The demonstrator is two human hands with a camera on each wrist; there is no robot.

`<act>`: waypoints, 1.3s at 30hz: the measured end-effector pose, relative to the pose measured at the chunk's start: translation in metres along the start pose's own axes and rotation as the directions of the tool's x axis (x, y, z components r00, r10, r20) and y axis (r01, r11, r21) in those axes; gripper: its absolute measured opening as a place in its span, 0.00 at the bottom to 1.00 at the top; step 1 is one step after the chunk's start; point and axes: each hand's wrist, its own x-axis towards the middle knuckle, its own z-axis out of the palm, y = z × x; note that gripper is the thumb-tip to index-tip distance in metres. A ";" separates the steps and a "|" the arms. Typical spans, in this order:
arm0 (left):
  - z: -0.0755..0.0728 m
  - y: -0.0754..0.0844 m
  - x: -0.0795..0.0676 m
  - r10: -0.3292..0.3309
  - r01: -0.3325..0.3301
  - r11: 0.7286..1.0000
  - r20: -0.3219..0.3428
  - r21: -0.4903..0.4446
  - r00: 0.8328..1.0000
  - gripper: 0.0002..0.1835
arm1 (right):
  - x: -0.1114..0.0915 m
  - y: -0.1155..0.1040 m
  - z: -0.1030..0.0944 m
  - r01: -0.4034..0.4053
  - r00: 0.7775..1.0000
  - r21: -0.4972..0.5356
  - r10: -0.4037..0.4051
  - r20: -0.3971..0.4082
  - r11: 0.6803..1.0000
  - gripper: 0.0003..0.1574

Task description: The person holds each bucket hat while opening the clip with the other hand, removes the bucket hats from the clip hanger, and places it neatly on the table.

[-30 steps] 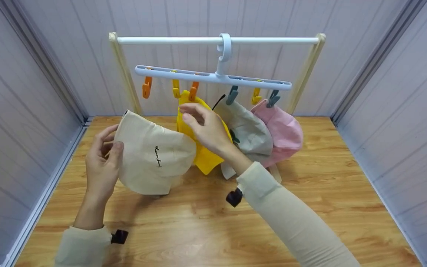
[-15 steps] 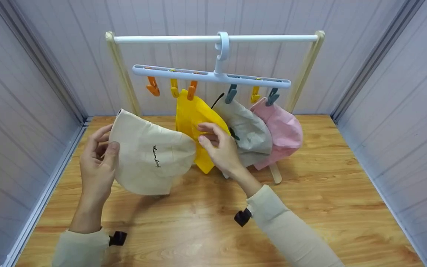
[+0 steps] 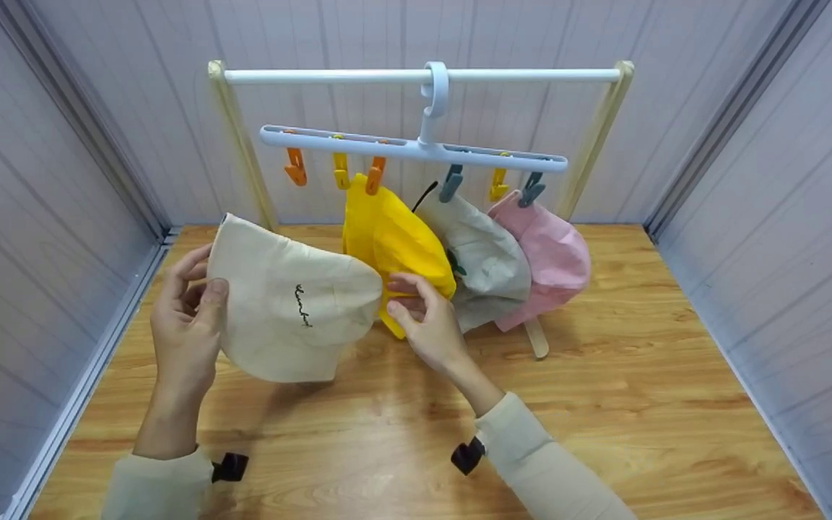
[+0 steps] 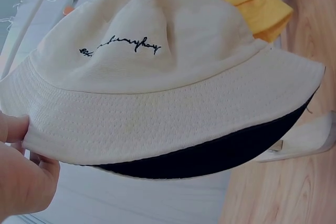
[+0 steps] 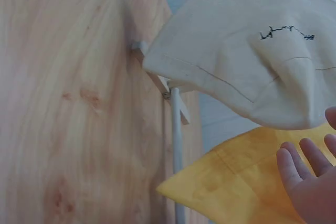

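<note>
My left hand pinches the brim of a cream bucket hat, thumb in front. The hat is held sideways, dark script on its crown; its black lining shows under the brim in the left wrist view. My right hand is beside the crown, in front of a yellow hat, its fingers loosely bent with nothing between them. In the right wrist view a small gap separates the right fingers from the cream hat. The yellow hat hangs from an orange clip.
A light-blue hanger hooks over the white rod of a wooden-legged rack. Grey clips hold a grey hat and a pink hat. An orange clip at the left end holds nothing. Panelled walls surround the wooden floor.
My right hand has come down from near the yellow hat's clip to beside the cream hat's crown. The left hand has shifted slightly left with the cream hat.
</note>
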 end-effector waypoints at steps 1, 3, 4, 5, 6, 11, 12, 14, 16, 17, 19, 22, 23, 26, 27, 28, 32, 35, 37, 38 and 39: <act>0.000 0.000 0.000 -0.003 0.003 1.000 -0.002 -0.011 1.000 0.23 | -0.002 0.002 0.002 -0.010 1.000 0.006 0.010 -0.005 1.000 0.25; 0.000 -0.001 0.000 -0.009 0.009 1.000 -0.005 -0.030 1.000 0.23 | -0.005 0.007 0.005 -0.023 1.000 0.013 0.024 -0.020 1.000 0.25; 0.001 -0.002 0.000 -0.009 0.009 0.999 -0.004 -0.037 1.000 0.23 | -0.006 0.010 0.007 -0.037 0.999 0.020 0.037 -0.028 0.999 0.25; 0.001 -0.003 -0.001 -0.013 0.013 0.999 -0.003 -0.042 1.000 0.23 | -0.007 0.013 0.009 -0.049 0.998 0.035 0.050 -0.036 0.998 0.25; 0.001 -0.003 -0.001 -0.016 0.016 0.999 -0.003 -0.047 1.000 0.23 | -0.009 0.016 0.011 -0.063 0.997 0.052 0.065 -0.043 0.997 0.24; 0.001 -0.005 -0.002 -0.023 0.023 0.998 -0.011 -0.062 1.000 0.23 | -0.012 0.027 0.024 -0.151 0.985 0.166 0.162 -0.056 0.975 0.24; 0.001 -0.005 -0.002 -0.024 0.023 0.998 -0.013 -0.065 1.000 0.23 | -0.012 0.029 0.026 -0.175 0.980 0.180 0.188 -0.059 0.968 0.24; 0.000 -0.006 -0.003 -0.024 0.023 0.998 -0.016 -0.060 1.000 0.23 | -0.011 0.031 0.032 -0.227 0.967 0.197 0.244 -0.066 0.954 0.24; 0.000 -0.007 -0.004 -0.025 0.024 0.998 -0.017 -0.055 1.000 0.23 | -0.011 0.033 0.038 -0.275 0.953 0.213 0.295 -0.071 0.938 0.25; 0.000 -0.007 -0.004 -0.024 0.023 0.998 -0.018 -0.051 1.000 0.23 | -0.011 0.033 0.041 -0.296 0.945 0.226 0.319 -0.071 0.928 0.25; -0.001 -0.008 -0.005 -0.025 0.023 0.999 -0.023 -0.046 0.999 0.23 | -0.011 0.034 0.046 -0.332 0.931 0.261 0.359 -0.065 0.907 0.25; -0.001 -0.009 -0.006 -0.029 0.028 0.998 -0.028 -0.048 0.999 0.23 | -0.011 0.033 0.052 -0.354 0.920 0.302 0.387 -0.056 0.885 0.24; -0.001 -0.009 -0.006 -0.032 0.031 0.998 -0.031 -0.050 0.999 0.23 | -0.011 0.034 0.054 -0.356 0.919 0.303 0.390 -0.058 0.884 0.24; -0.001 -0.009 -0.006 -0.041 0.039 0.998 -0.039 -0.054 0.998 0.23 | -0.010 0.034 0.057 -0.348 0.921 0.287 0.383 -0.073 0.892 0.22; -0.001 -0.009 -0.005 -0.043 0.041 0.998 -0.042 -0.056 0.998 0.23 | -0.010 0.035 0.058 -0.345 0.922 0.281 0.380 -0.080 0.896 0.21; -0.001 -0.010 -0.005 -0.045 0.042 0.997 -0.044 -0.058 0.998 0.24 | -0.011 0.035 0.058 -0.340 0.923 0.280 0.376 -0.086 0.898 0.20; -0.004 -0.013 -0.005 -0.053 0.050 0.996 -0.046 -0.068 0.998 0.24 | -0.011 0.035 0.058 -0.326 0.924 0.275 0.366 -0.110 0.905 0.18; -0.007 -0.015 -0.005 -0.063 0.060 0.996 -0.049 -0.068 0.997 0.25 | -0.011 0.034 0.058 -0.321 0.924 0.275 0.364 -0.119 0.906 0.18; -0.010 -0.017 -0.004 -0.070 0.067 0.996 -0.050 -0.058 0.996 0.26 | -0.011 0.032 0.058 -0.319 0.925 0.273 0.361 -0.121 0.908 0.18; -0.011 -0.017 -0.004 -0.072 0.070 0.996 -0.050 -0.051 0.996 0.26 | -0.011 0.031 0.058 -0.316 0.926 0.269 0.358 -0.122 0.910 0.18; -0.013 -0.018 -0.004 -0.076 0.074 0.996 -0.049 -0.044 0.996 0.26 | -0.011 0.030 0.058 -0.313 0.927 0.262 0.353 -0.123 0.913 0.18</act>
